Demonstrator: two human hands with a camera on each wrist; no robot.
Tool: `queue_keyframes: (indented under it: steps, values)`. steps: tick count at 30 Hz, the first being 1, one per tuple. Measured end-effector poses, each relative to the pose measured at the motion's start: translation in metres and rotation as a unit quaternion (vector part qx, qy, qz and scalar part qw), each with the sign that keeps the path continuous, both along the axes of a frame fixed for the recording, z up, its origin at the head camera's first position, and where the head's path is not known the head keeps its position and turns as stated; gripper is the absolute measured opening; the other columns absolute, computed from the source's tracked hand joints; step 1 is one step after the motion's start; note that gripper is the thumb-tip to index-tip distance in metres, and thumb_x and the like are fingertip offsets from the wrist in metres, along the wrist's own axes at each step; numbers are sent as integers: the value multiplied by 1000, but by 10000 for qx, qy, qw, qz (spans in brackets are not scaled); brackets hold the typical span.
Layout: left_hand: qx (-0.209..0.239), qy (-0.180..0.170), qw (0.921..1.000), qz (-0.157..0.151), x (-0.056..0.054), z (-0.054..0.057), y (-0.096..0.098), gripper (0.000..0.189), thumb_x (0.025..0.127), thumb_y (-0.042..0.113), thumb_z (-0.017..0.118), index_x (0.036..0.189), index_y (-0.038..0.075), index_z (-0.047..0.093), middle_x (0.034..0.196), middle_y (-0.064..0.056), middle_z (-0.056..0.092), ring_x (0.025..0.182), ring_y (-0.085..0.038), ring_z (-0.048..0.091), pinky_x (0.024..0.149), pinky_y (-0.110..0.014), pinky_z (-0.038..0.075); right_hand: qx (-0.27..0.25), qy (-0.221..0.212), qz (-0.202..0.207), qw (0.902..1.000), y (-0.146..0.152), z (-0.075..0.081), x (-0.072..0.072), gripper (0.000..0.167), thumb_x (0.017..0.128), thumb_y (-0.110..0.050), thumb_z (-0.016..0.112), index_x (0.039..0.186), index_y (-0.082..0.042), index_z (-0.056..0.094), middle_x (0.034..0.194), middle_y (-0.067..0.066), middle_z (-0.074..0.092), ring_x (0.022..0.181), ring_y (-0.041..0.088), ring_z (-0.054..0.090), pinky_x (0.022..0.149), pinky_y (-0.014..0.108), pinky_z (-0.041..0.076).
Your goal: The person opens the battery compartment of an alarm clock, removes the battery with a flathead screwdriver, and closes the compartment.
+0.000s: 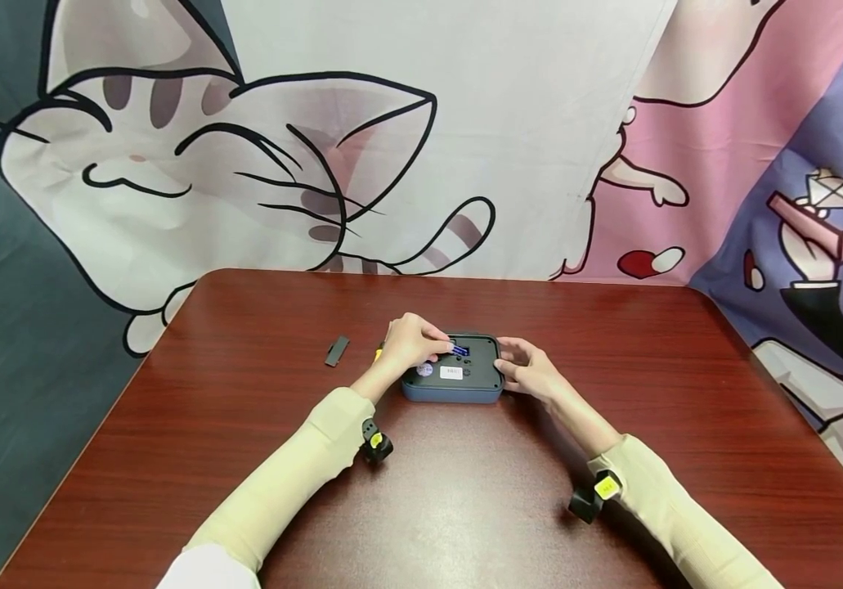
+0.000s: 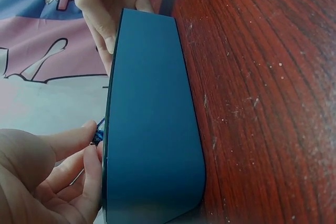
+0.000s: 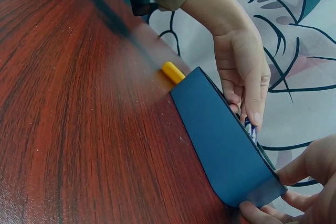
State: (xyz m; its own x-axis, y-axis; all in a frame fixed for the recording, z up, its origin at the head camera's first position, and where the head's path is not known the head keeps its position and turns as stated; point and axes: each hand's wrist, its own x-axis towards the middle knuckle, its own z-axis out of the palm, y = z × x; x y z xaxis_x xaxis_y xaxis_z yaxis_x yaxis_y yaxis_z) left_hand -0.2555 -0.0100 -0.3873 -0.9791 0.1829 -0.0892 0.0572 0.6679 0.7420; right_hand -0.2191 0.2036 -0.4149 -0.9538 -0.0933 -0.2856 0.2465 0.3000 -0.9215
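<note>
Fingers (image 2: pixel 76 139) of left hand (image 1: pixel 408 342) pinch blue battery (image 1: pixel 459 350) at upward face of box (image 1: pixel 482 379); battery just right of fingertips, long axis roughly along box's long side; right hand (image 1: pixel 530 373), farther off, grips box's right end.

Reddish-brown table (image 1: pixel 458 466), soft glare (image 1: pixel 487 523); cartoon-cat backdrop (image 1: pixel 524 123), white, teal, pink, purple

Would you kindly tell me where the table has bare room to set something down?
The tabletop is bare between the left sleeve and right sleeve, outside both, and left of the small dark cover. It is crowded around the blue device: left-hand grip with a battery, right-hand grip at one end, yellow object close by.
</note>
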Motion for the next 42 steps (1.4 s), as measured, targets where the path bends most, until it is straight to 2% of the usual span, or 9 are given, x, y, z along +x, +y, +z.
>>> queue_keyframes:
  steps: [3, 7, 13, 20, 24, 32, 42]
  values:
    - [180, -55, 9998, 43, 0, 1, 0, 14, 82, 24, 77, 91, 13, 79, 90, -7, 76, 63, -11, 71, 70, -24, 55, 4, -3, 12, 10000, 0, 0, 0, 50, 97, -7, 52, 145, -3, 36, 137, 27, 45, 105, 17, 56, 79, 26, 55]
    - [357, -84, 9993, 63, 0, 3, -1, 15, 82, 23, 77, 90, 12, 79, 87, -7, 76, 68, -14, 73, 60, -19, 54, -26, 2, -7, 10000, 0, 0, 0, 50, 97, -6, 52, 144, -3, 36, 138, 28, 45, 102, 15, 57, 78, 26, 55]
    - [429, -38, 9990, 121, 0, 3, -2, 15, 79, 24, 79, 88, 13, 79, 79, -5, 76, 67, -11, 72, 62, -20, 54, -52, -8, 4, 10000, 0, 0, 0, 51, 97, -6, 51, 145, -3, 36, 138, 28, 44, 98, 12, 57, 77, 24, 55]
    - [884, -98, 9957, 255, -2, -2, -6, 14, 76, 20, 81, 87, 11, 79, 77, -6, 75, 66, -12, 72, 62, -19, 56, -65, -13, 5, 10000, 1, -1, 0, 51, 97, -6, 51, 145, -3, 36, 138, 28, 44, 99, 12, 58, 77, 24, 55]
    - [982, -161, 9944, 342, -3, -3, -8, 14, 74, 20, 82, 85, 12, 80, 77, -6, 75, 64, -10, 72, 62, -19, 56, -62, -16, 3, 10000, 1, -1, 0, 51, 97, -6, 52, 145, -3, 36, 138, 28, 45, 97, 11, 58, 76, 24, 54]
    - [1386, -635, 9867, 572, -2, -3, -11, 17, 74, 21, 83, 89, 12, 80, 87, -6, 76, 66, -5, 70, 68, -21, 57, -93, -5, 24, 10000, 0, 0, 2, 51, 97, -6, 51, 145, -3, 35, 138, 28, 44, 98, 12, 57, 77, 25, 55]
    - [1721, -1040, 9777, 611, -1, -2, -26, 20, 78, 22, 80, 94, 9, 78, 100, -10, 75, 76, -9, 73, 79, -26, 58, -85, -2, 23, 10000, 1, -1, 2, 52, 96, -6, 52, 145, -2, 35, 138, 28, 44, 102, 14, 57, 79, 27, 55]
